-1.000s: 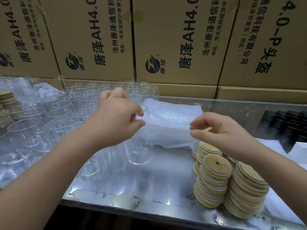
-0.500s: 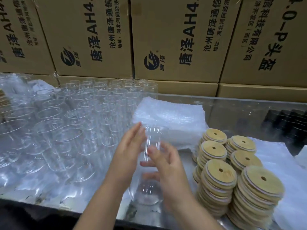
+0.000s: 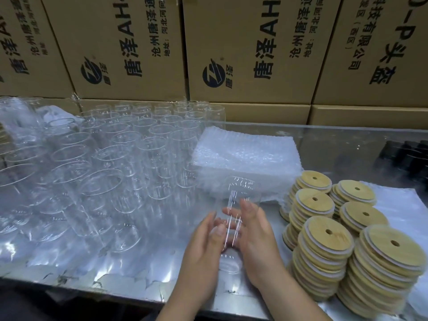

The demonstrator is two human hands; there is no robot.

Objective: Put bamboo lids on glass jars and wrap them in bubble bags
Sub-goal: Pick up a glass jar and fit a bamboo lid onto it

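A clear glass jar [image 3: 240, 191] stands upright on the shiny table [image 3: 129, 267] near its front edge. My left hand [image 3: 203, 251] holds its left side with the thumb on the front. From the right, my right hand [image 3: 257, 242] clasps it, fingers showing through the glass. The jar has no lid. Stacks of round bamboo lids [image 3: 326, 237] with a centre hole stand just right of my hands. A pile of white bubble bags [image 3: 245, 156] lies right behind the jar.
Several open glass jars [image 3: 120, 156] crowd the left half of the table. Cardboard boxes [image 3: 243, 49] form a wall at the back. Black items [image 3: 412, 154] sit at the far right. A bubble sheet [image 3: 407, 209] lies under the lid stacks.
My left hand took a jar from the group and brought it to the front of the table. My right hand left the lid stacks and closed on the jar's right side.
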